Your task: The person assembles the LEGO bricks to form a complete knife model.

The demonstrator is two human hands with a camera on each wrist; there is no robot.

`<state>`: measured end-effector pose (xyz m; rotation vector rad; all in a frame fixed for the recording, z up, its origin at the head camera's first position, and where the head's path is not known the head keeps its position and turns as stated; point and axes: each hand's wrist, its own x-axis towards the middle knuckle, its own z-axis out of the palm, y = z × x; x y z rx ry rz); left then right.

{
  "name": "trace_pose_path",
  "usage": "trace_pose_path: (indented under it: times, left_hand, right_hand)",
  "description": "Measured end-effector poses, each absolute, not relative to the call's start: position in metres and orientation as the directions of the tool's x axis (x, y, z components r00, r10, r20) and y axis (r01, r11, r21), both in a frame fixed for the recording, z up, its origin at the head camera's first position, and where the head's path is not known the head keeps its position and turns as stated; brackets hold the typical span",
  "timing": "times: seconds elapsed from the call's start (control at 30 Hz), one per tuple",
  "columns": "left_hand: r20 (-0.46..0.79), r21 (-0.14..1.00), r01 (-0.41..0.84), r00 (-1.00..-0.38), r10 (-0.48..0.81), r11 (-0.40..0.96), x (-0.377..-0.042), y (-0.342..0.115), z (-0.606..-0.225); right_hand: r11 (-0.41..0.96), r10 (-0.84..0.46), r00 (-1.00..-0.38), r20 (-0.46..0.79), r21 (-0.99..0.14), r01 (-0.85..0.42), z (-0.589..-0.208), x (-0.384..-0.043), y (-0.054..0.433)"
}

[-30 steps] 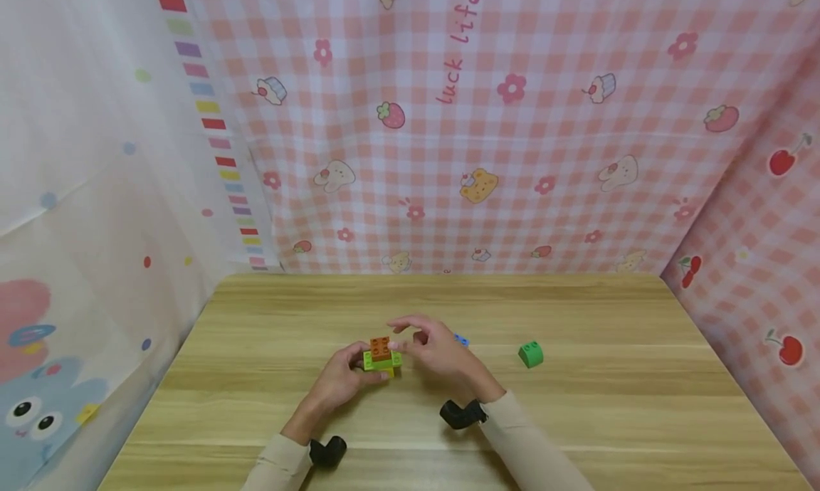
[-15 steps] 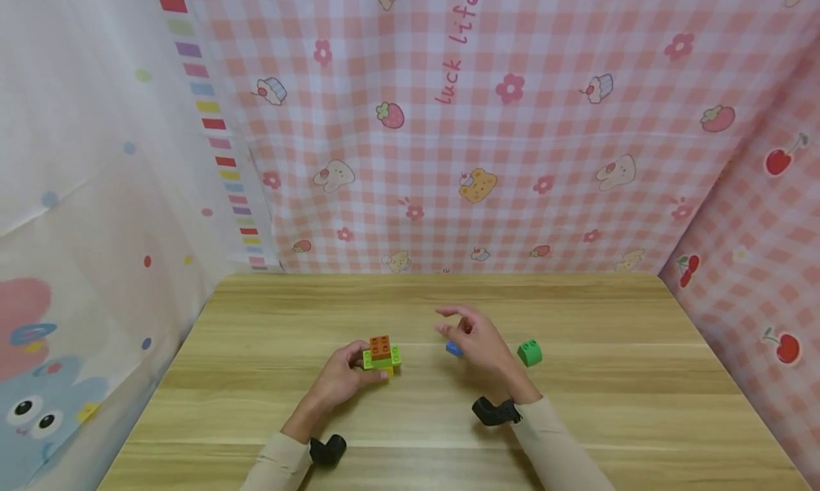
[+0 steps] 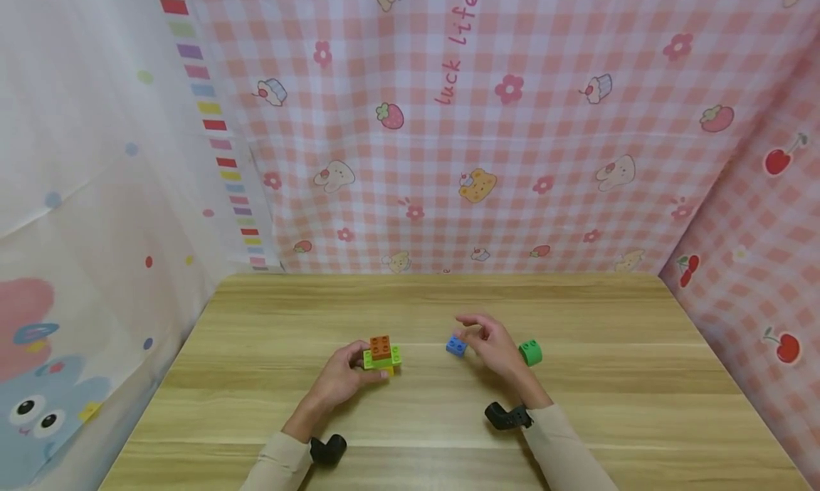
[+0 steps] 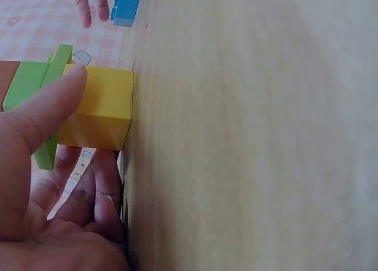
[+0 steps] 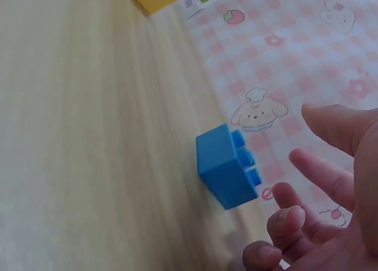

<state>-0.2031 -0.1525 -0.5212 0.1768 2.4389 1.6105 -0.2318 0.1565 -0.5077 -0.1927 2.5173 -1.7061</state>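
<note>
My left hand (image 3: 341,377) holds a small stack of toy building bricks (image 3: 381,347) on the table, thumb on one side and fingers on the other. The left wrist view shows a yellow brick (image 4: 100,105) at its foot, with lime-green pieces (image 4: 31,76) and a brown-orange brick (image 4: 8,76) above. To the right, a blue brick (image 3: 455,346) stands studs up on the table. My right hand (image 3: 496,345) hovers just beside and over it, fingers loosely bent and apart. In the right wrist view, a gap shows between the fingers and the blue brick (image 5: 224,165).
A green brick with a rounded side (image 3: 530,352) lies right of the right hand, close to that wrist. The wooden table (image 3: 410,413) ends at a pink checked cloth (image 3: 448,213) at the back, with more cloth hanging on both sides.
My right hand has moved right, away from the top of the stack to the blue brick, which now shows more fully. The left hand keeps its hold on the stack.
</note>
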Motion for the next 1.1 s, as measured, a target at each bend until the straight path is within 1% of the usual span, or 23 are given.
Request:
trace_pose_path:
  times: [0.2,0.33,0.63,0.93,1.1]
  left_hand:
    - [-0.107,0.919,-0.012,-0.97,0.219,0.394,-0.202,-0.152,-0.522]
    - [-0.108,0.919,-0.018,-0.973,0.206,0.394,-0.203,-0.154,-0.522]
    - [-0.114,0.916,-0.027,-0.974,0.194,0.401,-0.204,-0.153,-0.522]
    - [-0.112,0.912,-0.025,-0.975,0.19,0.409,-0.205,-0.152,-0.524]
    - [-0.114,0.913,-0.026,-0.975,0.191,0.408,-0.203,-0.151,-0.524]
  right_hand:
    - [0.362,-0.17,-0.984,-0.044,-0.932,-0.021,-0.518,-0.232,0.16]
    - [0.368,-0.187,-0.981,-0.047,-0.93,-0.026,-0.523,-0.233,0.16]
    - [0.452,-0.183,-0.982,-0.052,-0.891,-0.037,-0.524,-0.234,0.158]
    - [0.464,-0.224,-0.974,-0.011,-0.881,-0.097,-0.524,-0.234,0.161]
    - [0.469,-0.226,-0.974,-0.006,-0.877,-0.103,-0.527,-0.233,0.161]
